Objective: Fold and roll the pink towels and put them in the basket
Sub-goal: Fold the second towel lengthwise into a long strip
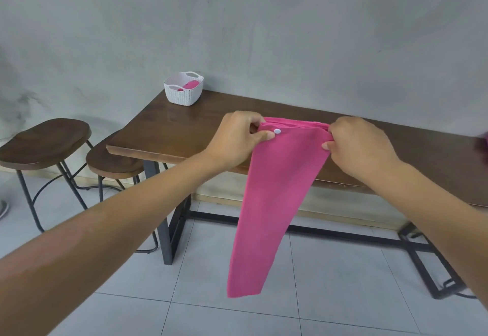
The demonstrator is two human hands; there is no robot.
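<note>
Over the counter's (169, 134) near edge I've got one pink towel (274, 203) held up, my left hand (237, 137) pinching its top left corner beside a white snap button (277, 131), my right hand (356, 145) gripping the top right. It hangs between them toward the floor. One white basket (183, 92) sits at the far left corner, one rolled pink towel (190, 85) inside. Two stools (45, 142) stand left.

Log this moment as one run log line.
left hand and right hand: grip pink towel | hanging, unfolded | basket: one roll
</note>
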